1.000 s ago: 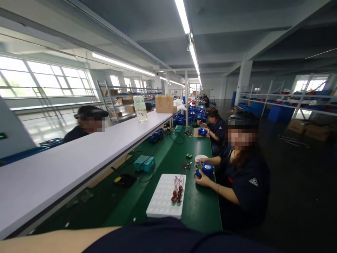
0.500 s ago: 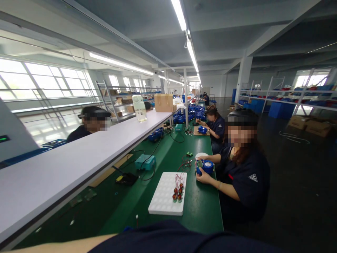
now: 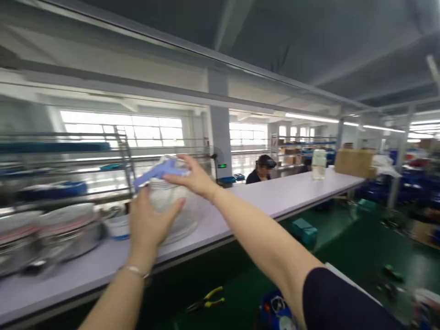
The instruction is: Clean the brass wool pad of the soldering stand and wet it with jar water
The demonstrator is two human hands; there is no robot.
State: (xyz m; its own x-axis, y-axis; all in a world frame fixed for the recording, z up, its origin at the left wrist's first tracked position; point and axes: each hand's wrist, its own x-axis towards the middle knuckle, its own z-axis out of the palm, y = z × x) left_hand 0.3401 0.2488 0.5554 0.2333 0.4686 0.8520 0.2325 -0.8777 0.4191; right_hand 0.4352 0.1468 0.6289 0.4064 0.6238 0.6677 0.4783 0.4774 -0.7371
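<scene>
On the white shelf stands a large clear plastic bottle [image 3: 180,227] with a lavender-blue cap and handle [image 3: 160,170]. My right hand [image 3: 194,178] reaches across and grips the lavender top between thumb and fingers. Around the left side of the bottle's neck is my left hand [image 3: 147,222], its thumb in front and its fingers partly hidden behind. Motion blur softens the details of both hands and the bottle.
Wide clear containers [image 3: 68,229] and a small white tub [image 3: 117,225] stand left on the shelf [image 3: 261,197]. Below lie yellow-handled pliers [image 3: 208,299] and a blue device [image 3: 278,311]. A lidded bottle [image 3: 319,164] and cardboard box [image 3: 354,162] stand farther right; a person [image 3: 263,169] sits beyond.
My view has swung left from the workbench and co-workers to the shelf. Both my hands are now in view at the large bottle; before, only part of one arm showed.
</scene>
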